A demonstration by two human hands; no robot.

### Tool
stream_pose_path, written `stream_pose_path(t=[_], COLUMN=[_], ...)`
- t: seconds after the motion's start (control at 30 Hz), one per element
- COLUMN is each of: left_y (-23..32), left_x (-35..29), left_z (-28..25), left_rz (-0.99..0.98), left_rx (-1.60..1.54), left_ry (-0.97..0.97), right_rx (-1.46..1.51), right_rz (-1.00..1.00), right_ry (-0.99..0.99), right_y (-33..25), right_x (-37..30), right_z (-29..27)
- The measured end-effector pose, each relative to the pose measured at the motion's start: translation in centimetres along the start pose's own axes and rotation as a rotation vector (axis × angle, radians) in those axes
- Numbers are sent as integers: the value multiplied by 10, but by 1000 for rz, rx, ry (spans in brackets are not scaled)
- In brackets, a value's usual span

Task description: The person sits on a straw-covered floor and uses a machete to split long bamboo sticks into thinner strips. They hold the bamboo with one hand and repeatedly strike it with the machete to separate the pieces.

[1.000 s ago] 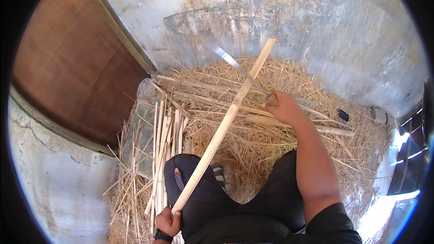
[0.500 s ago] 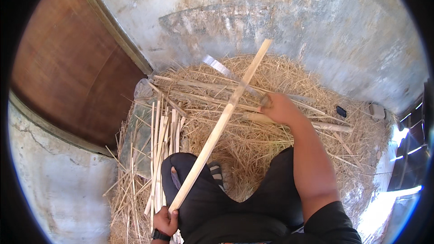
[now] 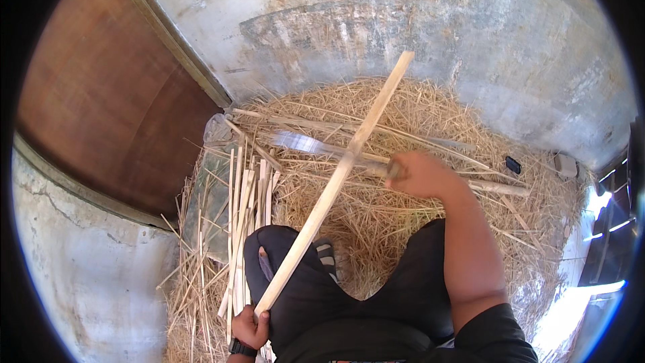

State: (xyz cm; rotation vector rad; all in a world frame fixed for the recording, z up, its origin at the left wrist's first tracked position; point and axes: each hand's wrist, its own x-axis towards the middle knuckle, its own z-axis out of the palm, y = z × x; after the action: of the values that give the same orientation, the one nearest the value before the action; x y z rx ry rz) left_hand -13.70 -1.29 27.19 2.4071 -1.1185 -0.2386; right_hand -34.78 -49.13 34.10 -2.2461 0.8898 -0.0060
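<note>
My left hand (image 3: 250, 328) is closed round the near end of a long, pale bamboo strip (image 3: 312, 224). The strip slants up and away to the right, across my left thigh, with its far end in front of the wall. In my closed right hand (image 3: 420, 175) is the handle of a machete (image 3: 299, 142), whose bright blade points left and is smeared by motion. Blade and strip cross near the middle of the strip; whether they touch I cannot tell. Several cut strips (image 3: 240, 218) lie in a bundle beside my left knee.
Straw-like shavings (image 3: 369, 222) cover the ground, with longer canes (image 3: 497, 187) lying across them. A dark phone-like object (image 3: 512, 165) and a pale block (image 3: 566, 165) lie at the right. Behind stands a stained wall (image 3: 403, 20); a brown door panel (image 3: 114, 107) is at the left.
The machete has swung, its blade tip moving left and nearer to me, while my right hand came slightly nearer. The bamboo strip stays in my left hand at almost the same slant.
</note>
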Motion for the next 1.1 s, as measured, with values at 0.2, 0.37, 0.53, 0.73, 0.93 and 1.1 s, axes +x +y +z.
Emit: stream_pose_path(t=[0.2, 0.37, 0.53, 0.73, 0.93, 1.1], left_y=[-1, -3, 5, 3, -6, -7], left_x=[1, -3, 0, 2, 2, 6], left_z=[-3, 1, -4, -9, -7, -5], left_rz=[5, -31, -57, -49, -28, -33], left_rx=[28, 82, 76, 54, 18, -10], left_ry=[-21, -10, -16, -58, -68, -121], right_rx=[93, -124, 124, -14, -124, 111], right_rz=[39, -309, -2, -65, -269, 124], right_ry=[188, -183, 18, 90, -186, 233], right_y=[10, -13, 24, 20, -26, 26], right_x=[8, -7, 18, 15, -6, 19], right_z=[0, 21, 4, 16, 19, -7])
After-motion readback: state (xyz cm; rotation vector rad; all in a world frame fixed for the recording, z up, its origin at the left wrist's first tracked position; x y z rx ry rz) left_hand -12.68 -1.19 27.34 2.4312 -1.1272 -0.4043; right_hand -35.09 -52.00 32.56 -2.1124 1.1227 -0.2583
